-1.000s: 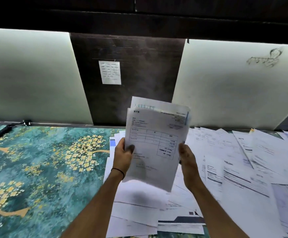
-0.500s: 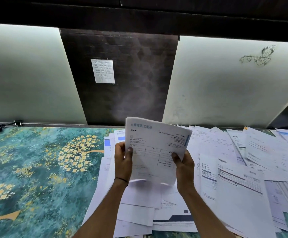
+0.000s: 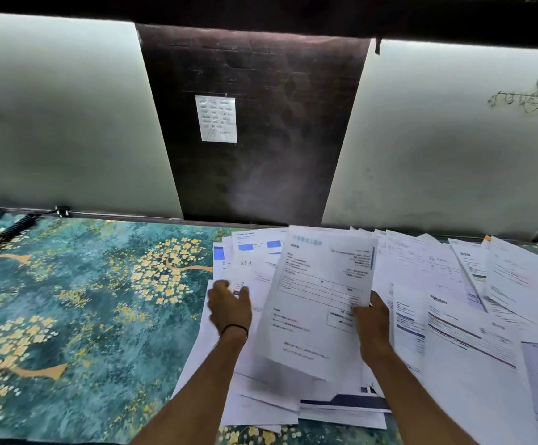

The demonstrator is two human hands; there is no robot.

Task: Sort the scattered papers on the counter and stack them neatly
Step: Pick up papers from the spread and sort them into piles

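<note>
counter (image 3: 68,300): is carrying everything; teal flowered covering is showing bare on its left half, which I am judging to be the place for the neat stack.
white panels (image 3: 62,123): are standing behind the counter's back edge, one at each side.
scattered papers (image 3: 453,284): are lying overlapped and skewed across the right half, from back edge to front edge; task's thing, mostly unsorted by my reading.
dark panel (image 3: 277,139): is filling the gap between the white panels.
held sheaf (image 3: 319,300): is tilting up over the middle of the pile, printed side facing me so I am able to read the form; more than one sheet, count unclear.
right hand (image 3: 372,322): I am pinching the sheaf's right edge, thumb on the front, other fingers hidden behind; this hand alone is carrying it, so the free side is probably sagging.
left hand (image 3: 230,308): blurred; fingers are looking loose and spread, holding nothing, hovering at the pile's left edge over a loose sheet, likely going for the next one; contact with the sheet I cannot tell.
note (image 3: 216,118): is hanging on the dark panel, handwritten, not readable, not part of the sort as I am judging it.
cable (image 3: 14,224): is lying at the back left corner, well apart from the papers.
wristband (image 3: 234,329): is sitting on my left wrist.
</note>
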